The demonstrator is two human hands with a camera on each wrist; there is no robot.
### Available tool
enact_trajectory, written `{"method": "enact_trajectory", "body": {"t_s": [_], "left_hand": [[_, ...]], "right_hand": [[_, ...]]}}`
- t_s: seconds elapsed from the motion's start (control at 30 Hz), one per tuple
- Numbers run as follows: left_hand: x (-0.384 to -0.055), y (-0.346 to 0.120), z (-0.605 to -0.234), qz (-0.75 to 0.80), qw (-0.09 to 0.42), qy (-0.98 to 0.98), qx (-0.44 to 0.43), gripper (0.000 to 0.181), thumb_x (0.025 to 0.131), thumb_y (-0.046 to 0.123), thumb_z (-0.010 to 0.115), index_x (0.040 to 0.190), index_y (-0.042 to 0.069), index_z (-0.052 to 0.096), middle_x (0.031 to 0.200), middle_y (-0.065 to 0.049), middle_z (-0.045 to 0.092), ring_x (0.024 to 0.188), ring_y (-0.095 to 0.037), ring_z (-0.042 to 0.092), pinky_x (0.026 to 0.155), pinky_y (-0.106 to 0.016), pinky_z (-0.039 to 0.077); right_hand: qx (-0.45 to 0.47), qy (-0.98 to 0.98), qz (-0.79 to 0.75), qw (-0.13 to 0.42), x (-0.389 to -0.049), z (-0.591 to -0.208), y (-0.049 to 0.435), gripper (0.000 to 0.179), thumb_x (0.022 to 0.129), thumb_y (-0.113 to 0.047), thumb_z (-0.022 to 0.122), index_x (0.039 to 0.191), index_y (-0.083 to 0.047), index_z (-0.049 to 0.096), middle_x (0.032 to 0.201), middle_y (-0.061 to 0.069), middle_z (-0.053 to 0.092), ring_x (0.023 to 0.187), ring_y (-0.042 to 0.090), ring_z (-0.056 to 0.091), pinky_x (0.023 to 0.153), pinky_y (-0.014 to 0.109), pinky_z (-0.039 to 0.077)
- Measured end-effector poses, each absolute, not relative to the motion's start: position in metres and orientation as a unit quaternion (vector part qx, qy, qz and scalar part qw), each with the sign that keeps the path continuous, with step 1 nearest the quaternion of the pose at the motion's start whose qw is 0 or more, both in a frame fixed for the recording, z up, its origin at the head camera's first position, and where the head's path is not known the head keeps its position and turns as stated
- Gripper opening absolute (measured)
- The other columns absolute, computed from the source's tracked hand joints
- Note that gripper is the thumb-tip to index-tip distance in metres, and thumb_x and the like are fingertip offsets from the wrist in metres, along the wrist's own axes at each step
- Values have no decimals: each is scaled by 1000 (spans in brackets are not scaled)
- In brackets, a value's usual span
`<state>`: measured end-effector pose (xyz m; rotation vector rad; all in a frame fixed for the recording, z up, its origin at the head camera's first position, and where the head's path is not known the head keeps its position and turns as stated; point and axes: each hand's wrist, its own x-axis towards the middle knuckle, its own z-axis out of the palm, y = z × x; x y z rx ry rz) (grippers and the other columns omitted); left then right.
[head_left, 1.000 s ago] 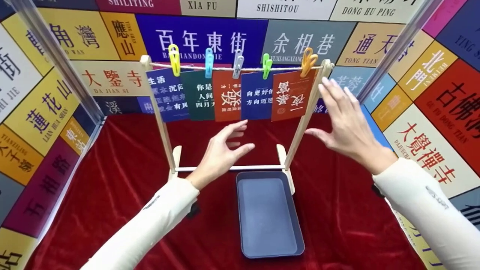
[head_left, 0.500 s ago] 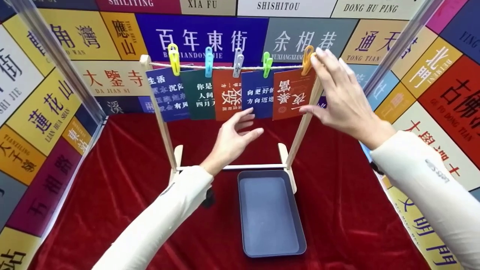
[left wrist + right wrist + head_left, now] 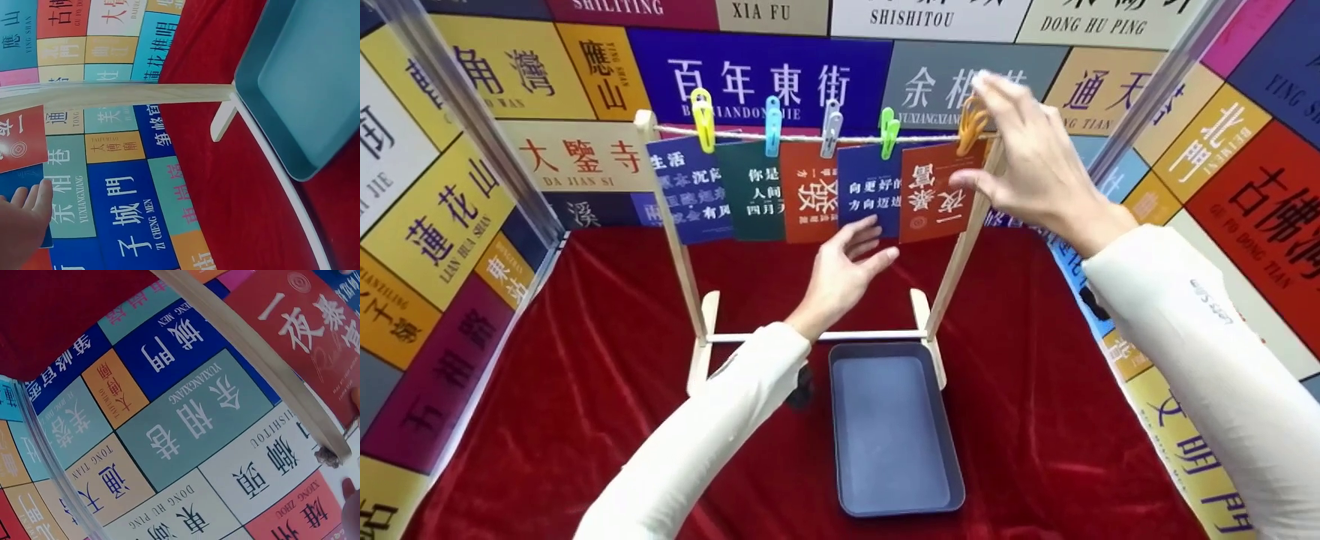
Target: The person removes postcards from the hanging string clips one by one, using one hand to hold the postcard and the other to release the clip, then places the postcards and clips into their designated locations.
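Several printed cards hang side by side from a string, each under a plastic clothespin. My right hand (image 3: 1035, 154) is raised at the right end, thumb and fingers apart around the orange clothespin (image 3: 973, 129) above the red card (image 3: 934, 195). In the right wrist view only bits of that hand show at the right edge, near the string's knot (image 3: 327, 457). My left hand (image 3: 844, 276) is lower, fingers loosely spread, fingertips overlapping the bottom of the blue card (image 3: 870, 187). A green clothespin (image 3: 889, 133) holds that blue card. Left of it are grey (image 3: 831, 129), light blue (image 3: 772, 127) and yellow clothespins (image 3: 703, 121).
A wooden frame (image 3: 684, 262) carries the string and stands on red cloth (image 3: 600, 375). In front of its right foot lies a shallow grey-blue tray (image 3: 889, 435). Panels with large printed characters (image 3: 757, 82) surround the cloth at the back and sides.
My right hand has moved up and left, from beside the frame's right post to the orange clothespin. My left hand has moved right and slightly up to the blue card's lower edge.
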<state>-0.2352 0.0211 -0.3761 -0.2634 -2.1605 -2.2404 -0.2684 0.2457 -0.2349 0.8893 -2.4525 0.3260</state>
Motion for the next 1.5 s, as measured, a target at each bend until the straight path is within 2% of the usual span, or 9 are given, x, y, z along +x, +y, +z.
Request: {"method": "enact_trajectory", "body": {"t_s": [0.13,0.37,0.57,0.7,0.93,1.07,1.27,1.4,1.5], "left_hand": [[-242,28,-373,-735,30,-673,-75,56,90,7,74,142,4,54,140,-17,61,130,-28,60,104,-26,55],[-246,40,-374,-752,47,-655,-57,52,89,3,74,138,0,57,135,-20,64,125,-30,63,102,-25,56],[-245,52,-380,-750,36,-659,-41,49,88,4,75,135,3,60,132,-18,66,123,-28,65,100,-24,56],[-246,62,-385,-747,29,-664,-28,48,88,6,76,134,4,62,130,-17,68,120,-27,66,98,-23,57],[-254,77,-387,-740,38,-672,-4,46,87,9,78,131,3,64,121,-17,71,110,-25,70,89,-20,60],[-257,83,-388,-743,56,-667,13,40,87,8,78,125,1,67,113,-18,74,100,-24,73,80,-19,61],[-259,86,-391,-780,77,-620,26,27,88,2,74,114,-7,70,100,-25,75,84,-30,76,73,-27,65],[-259,85,-391,-789,72,-609,42,24,89,3,73,111,-7,72,98,-23,76,81,-27,77,73,-29,65],[-259,84,-389,-795,63,-601,59,26,89,3,73,113,-7,72,99,-23,76,79,-26,77,71,-28,65]], "right_hand": [[283,-923,156,209,-273,-223,240,91,89,-35,75,159,-13,21,162,16,28,149,35,31,126,52,24],[238,-937,219,130,-277,-210,238,77,93,-32,72,157,-16,31,153,14,45,149,31,32,128,51,17],[184,-943,271,59,-278,-205,239,79,95,-35,69,159,-21,25,153,14,44,142,33,41,123,55,31],[161,-947,275,32,-278,-203,241,73,95,-39,67,157,-24,32,150,15,47,139,35,43,120,59,33],[152,-953,263,26,-281,-196,239,64,98,-37,64,154,-24,39,143,17,52,132,33,47,114,58,41],[147,-955,257,34,-283,-194,237,55,99,-36,62,150,-25,46,138,15,57,125,26,52,107,48,50],[133,-953,268,44,-286,-194,234,48,96,-33,68,140,-17,58,118,1,66,104,8,58,90,25,52],[123,-952,277,49,-286,-194,233,45,94,-31,70,134,-12,59,107,-11,64,96,3,58,86,22,51],[122,-953,272,57,-285,-194,231,43,94,-31,71,131,-10,60,106,-11,62,95,2,57,87,23,52]]}}
